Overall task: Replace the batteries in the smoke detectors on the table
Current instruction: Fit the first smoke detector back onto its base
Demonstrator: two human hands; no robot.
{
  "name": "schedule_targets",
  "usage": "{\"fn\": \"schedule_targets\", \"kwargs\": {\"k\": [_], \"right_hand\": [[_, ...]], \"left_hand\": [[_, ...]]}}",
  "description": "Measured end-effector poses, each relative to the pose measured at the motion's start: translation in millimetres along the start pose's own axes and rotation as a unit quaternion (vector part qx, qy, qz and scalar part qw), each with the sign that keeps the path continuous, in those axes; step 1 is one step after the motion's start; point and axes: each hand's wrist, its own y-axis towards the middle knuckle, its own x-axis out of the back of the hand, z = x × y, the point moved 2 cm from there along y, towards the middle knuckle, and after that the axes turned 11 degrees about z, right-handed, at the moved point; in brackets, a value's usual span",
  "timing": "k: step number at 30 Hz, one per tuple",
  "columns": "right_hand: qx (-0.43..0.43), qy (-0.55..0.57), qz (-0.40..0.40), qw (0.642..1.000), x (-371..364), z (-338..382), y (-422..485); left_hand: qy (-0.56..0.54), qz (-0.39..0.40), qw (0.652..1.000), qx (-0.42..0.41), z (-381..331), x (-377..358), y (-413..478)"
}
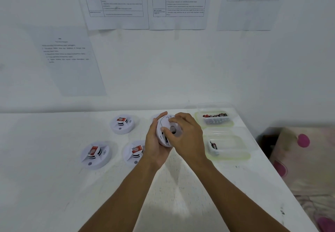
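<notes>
Above the far edge of the table point(54, 186), toward its right corner, the held detector point(167, 131) stands tilted on its rim with its underside exposed. The left hand point(155, 146) cradles it, fingers curled round the rim. The right hand point(186, 137) bends its thumb and fingers onto the underside; whether they pinch a cell cannot be told. Likely faults: hard pressing may tip the housing out of its cradle, or a cell may be seated reversed. To the left lie the far detector point(122, 123), left detector point(95, 154) and middle detector point(135, 152); along the right edge sit the far tub point(197, 118) and near tub point(235, 156).
</notes>
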Motion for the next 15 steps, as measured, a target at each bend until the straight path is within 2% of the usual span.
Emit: {"fn": "schedule_targets", "kwargs": {"k": [7,12,15], "right_hand": [[-0.037,0.011,0.003,0.999,-6,-1,-3],[-0.123,0.107,-0.017,0.986,-10,-6,-11],[-0.144,0.139,-0.005,0.980,-10,-8,-12]], "left_hand": [[0.033,-0.008,0.999,-0.003,3,2,-3],[0.108,0.009,0.994,-0.004,3,0,-8],[0.151,0.013,0.988,-0.009,2,3,-9]]}}
